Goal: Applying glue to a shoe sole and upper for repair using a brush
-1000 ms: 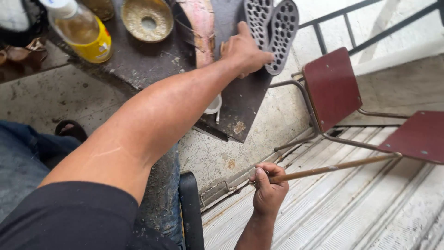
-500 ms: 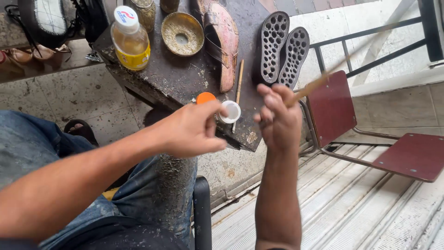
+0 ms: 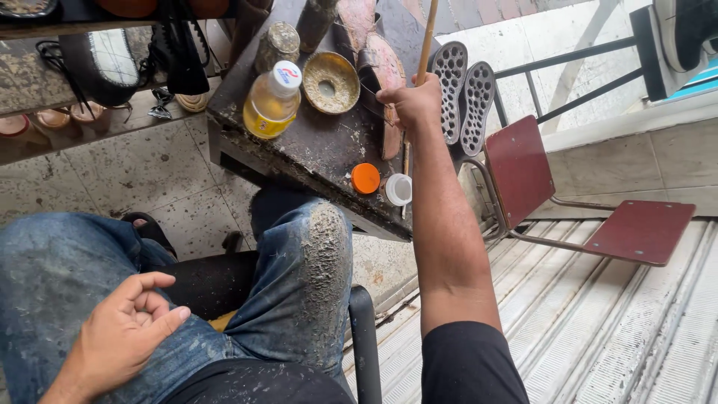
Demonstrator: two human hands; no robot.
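1. Above the dark tabletop (image 3: 314, 150), I see the right hand (image 3: 410, 101) raised and closed around a thin wooden stick (image 3: 426, 37), which stands nearly upright and runs out of the top of the view.
2. A lower length of stick (image 3: 405, 161) shows beneath the fist, reaching down toward a small white pot (image 3: 399, 189) near the tabletop's front edge.
3. An orange cap (image 3: 366, 178) lies just beside the white pot, on its left.
4. The left hand (image 3: 123, 337) rests on the left thigh of my stained blue jeans (image 3: 299, 292), empty, palm up, fingers loosely curled.
5. Two black shoe soles (image 3: 464, 101) lie tread-up side by side on the tabletop, just right of the raised hand.
6. A round tin (image 3: 330, 82) stands open behind the cap, with a plastic bottle of yellow liquid (image 3: 271, 101) to its left.
7. A brown leather shoe upper (image 3: 381, 67) lies between the tin and the soles.
8. A red metal-framed chair (image 3: 523, 172) stands on the floor to the right of the tabletop.
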